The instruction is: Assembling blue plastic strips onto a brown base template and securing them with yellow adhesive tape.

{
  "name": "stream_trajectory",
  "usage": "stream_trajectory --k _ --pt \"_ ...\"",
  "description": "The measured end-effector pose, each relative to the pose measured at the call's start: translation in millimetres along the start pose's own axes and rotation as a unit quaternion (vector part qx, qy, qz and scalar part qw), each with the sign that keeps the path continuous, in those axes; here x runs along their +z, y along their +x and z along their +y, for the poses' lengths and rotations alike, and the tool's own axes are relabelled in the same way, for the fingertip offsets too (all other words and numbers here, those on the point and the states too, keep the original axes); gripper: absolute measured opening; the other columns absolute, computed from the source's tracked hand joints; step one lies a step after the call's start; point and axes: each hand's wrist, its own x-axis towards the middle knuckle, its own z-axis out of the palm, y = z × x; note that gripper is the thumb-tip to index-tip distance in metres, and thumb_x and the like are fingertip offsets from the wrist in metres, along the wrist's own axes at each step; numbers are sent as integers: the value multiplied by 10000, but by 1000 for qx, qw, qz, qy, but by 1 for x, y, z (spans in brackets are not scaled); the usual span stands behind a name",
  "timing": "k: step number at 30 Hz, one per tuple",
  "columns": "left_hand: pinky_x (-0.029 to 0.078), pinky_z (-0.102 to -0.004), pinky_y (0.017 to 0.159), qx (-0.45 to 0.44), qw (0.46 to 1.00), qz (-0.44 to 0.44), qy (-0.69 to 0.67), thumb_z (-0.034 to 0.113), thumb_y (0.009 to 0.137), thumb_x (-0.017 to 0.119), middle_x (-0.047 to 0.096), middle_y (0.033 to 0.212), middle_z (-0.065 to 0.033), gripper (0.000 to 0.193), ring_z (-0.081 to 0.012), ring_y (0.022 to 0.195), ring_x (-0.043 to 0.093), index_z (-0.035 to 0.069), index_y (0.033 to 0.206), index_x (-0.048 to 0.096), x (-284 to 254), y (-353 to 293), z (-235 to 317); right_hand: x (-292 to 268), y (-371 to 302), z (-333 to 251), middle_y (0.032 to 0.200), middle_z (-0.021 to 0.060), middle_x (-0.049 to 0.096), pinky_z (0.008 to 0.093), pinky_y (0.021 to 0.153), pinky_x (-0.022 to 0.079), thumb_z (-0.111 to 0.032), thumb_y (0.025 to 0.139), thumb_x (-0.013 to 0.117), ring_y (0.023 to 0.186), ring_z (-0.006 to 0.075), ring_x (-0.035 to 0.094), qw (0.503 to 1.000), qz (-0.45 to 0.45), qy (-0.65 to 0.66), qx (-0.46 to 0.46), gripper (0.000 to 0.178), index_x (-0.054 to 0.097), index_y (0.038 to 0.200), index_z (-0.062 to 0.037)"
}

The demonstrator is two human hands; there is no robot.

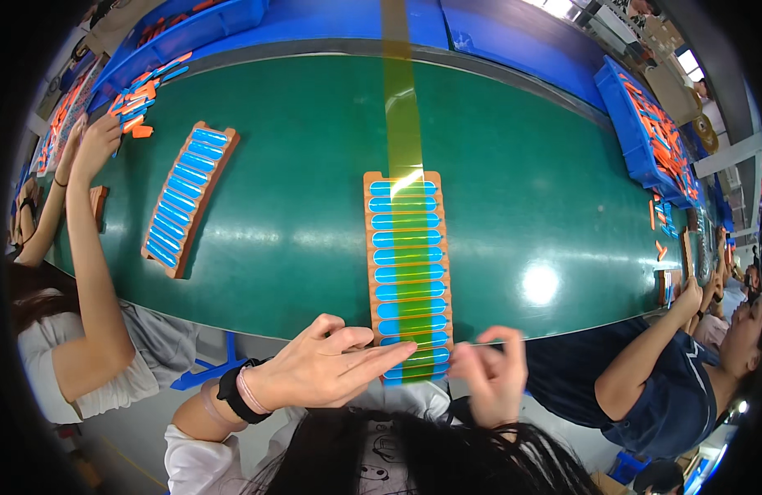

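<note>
An orange-brown slotted tray (448,305) stands upright in front of me at the table's near edge, with a row of blue oblong pieces (382,256) lying across its slots. A strip of transparent yellow tape (404,124) runs down from the far side over the middle of the row. My left hand (327,363) lies at the tray's near left, its extended finger touching the tape; its other fingers are partly bent. Beside the near right edge is my right hand (492,375), slightly blurred, fingers apart and nothing visible in them.
Another filled tray (189,198) lies tilted on the green table (306,165) to the left. Loose orange and blue pieces (137,99) are heaped beyond it, near a co-worker's hands (99,140). A blue bin (636,148) of pieces stands far right; another person (645,371) sits right.
</note>
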Motion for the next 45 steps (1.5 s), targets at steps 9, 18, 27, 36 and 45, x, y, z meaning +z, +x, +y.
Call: stream_trajectory --k 9,18,27,36,45 --pt "313 -243 585 70 997 -11 1 62 619 565 507 725 20 424 -100 692 452 13 1040 585 -13 14 1 16 24 -54 720 170 588 346 576 494 -65 823 532 698 260 637 953 -173 -220 -117 254 321 956 -18" --pt "426 -328 797 -218 924 54 -311 67 760 541 547 1087 -123 308 -229 977 530 30 1066 531 -59 76 -54 24 25 -62 726 163 582 369 565 481 -60 836 487 658 304 612 904 -198 -351 -143 201 314 921 -3" --pt "414 -271 860 -374 728 132 -560 203 870 505 599 1000 -144 336 -150 952 545 -82 1048 514 -13 129 -145 30 23 -64 712 196 558 432 545 459 -90 844 467 633 376 576 908 -206 -339 -134 194 311 917 0" --pt "446 -231 768 -352 778 188 -486 143 872 494 640 907 -111 239 -89 825 575 -71 938 576 -4 125 -128 64 99 -91 750 275 535 491 594 440 -96 813 467 664 434 535 865 -159 -395 -267 253 312 933 63" --pt "463 -258 673 -436 794 120 -407 177 851 506 648 827 -126 268 -121 729 594 -73 893 594 0 124 -126 76 137 -112 1000 262 492 431 706 446 -132 814 460 828 391 552 888 -87 -360 -271 276 356 990 54"
